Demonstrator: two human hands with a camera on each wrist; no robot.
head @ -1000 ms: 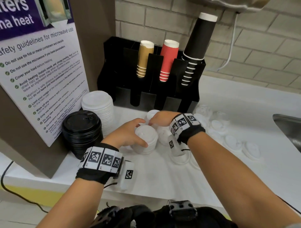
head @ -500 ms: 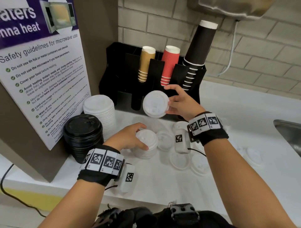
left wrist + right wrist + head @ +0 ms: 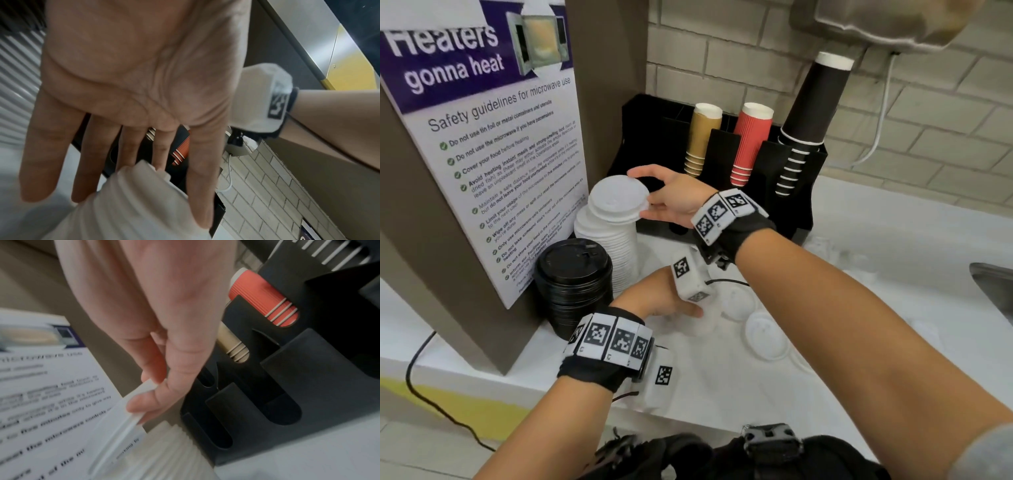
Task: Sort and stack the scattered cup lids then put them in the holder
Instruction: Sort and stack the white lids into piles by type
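Far left of the head view: microwave safety poster (image 3: 493, 164) on the brown panel. Just right of it, black lid stack (image 3: 573, 281) stood beside the tall white lid stack (image 3: 607, 240), touching or nearly so. My right hand (image 3: 674, 197) pinched a large white lid (image 3: 618, 198) by its rim, tilted on top of that white stack; thumb over, fingers under per the right wrist view. Behind it, the black holder (image 3: 796, 192) held tan (image 3: 702, 140), red (image 3: 751, 142) and black cups (image 3: 811, 113). Lower centre: left hand (image 3: 661, 298), fingers straight, rested against a short white lid stack (image 3: 131, 206); the right wrist camera pod (image 3: 690, 274) blocked most of it. Loose lids (image 3: 765, 337) lay right of that on the white counter (image 3: 893, 274). Sink edge (image 3: 993, 287) at far right.
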